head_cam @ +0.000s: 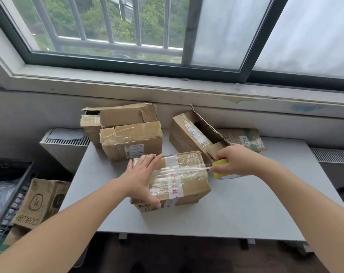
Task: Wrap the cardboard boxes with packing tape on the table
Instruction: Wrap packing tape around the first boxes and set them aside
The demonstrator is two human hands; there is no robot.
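Note:
A brown cardboard box [185, 182] with white and clear tape bands lies in the middle of the grey table [246, 209]. My left hand [142, 178] rests flat on its left top, fingers spread and straight. My right hand [236, 161] grips a yellow roll of packing tape [221, 169] just off the box's right edge. A clear strip of tape [187, 170] stretches from the roll across the box's top toward my left hand.
Two taped boxes [130, 141] are stacked at the back left, and an open box [192, 134] with a raised flap leans at the back right beside a flat package [244, 137]. A printed carton [40, 201] sits below the table's left edge. The window wall runs behind.

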